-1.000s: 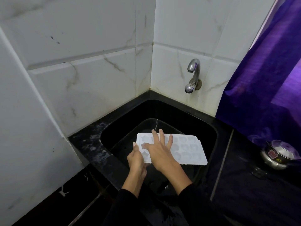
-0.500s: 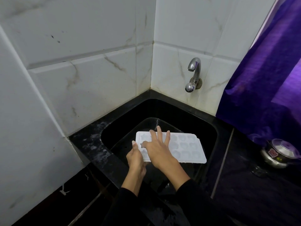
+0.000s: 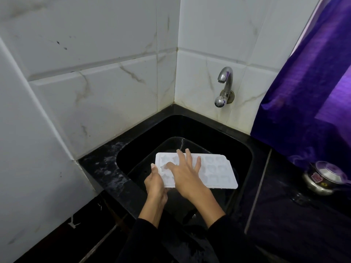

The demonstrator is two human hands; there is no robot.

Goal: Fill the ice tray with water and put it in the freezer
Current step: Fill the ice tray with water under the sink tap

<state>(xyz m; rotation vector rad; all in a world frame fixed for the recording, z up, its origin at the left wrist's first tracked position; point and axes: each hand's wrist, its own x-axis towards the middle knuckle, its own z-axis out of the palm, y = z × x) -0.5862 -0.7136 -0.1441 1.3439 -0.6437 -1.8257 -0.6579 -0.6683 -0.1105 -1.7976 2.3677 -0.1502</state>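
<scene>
Ice tray (image 3: 214, 172), head view only: white plastic, rectangular w/ rounded corners, shallow moulded cavities, some star-shaped at the near-left end. Held roughly level over the black sink (image 3: 245, 149), well below and forward of the tap (image 3: 224, 86); prob. kept over the basin so any spill lands there. Left hand (image 3: 154, 184) grips tray's near-left corner, thumb up on the rim, fingers curled under, so it carries the weight. Right hand (image 3: 185, 173) lies flat on top, fingers straight and spread across the cavities, holding nothing; looks like steadying or rubbing the moulds. No water stream visible from tap; can't tell if cavities hold water. Sink glossy, counter (image 3: 102, 168) dark w/ pale wet-looking patches. Walls marbled white tile. Steel lidded pot (image 3: 322, 179) at right, purple curtain (image 3: 307, 92) above it.
</scene>
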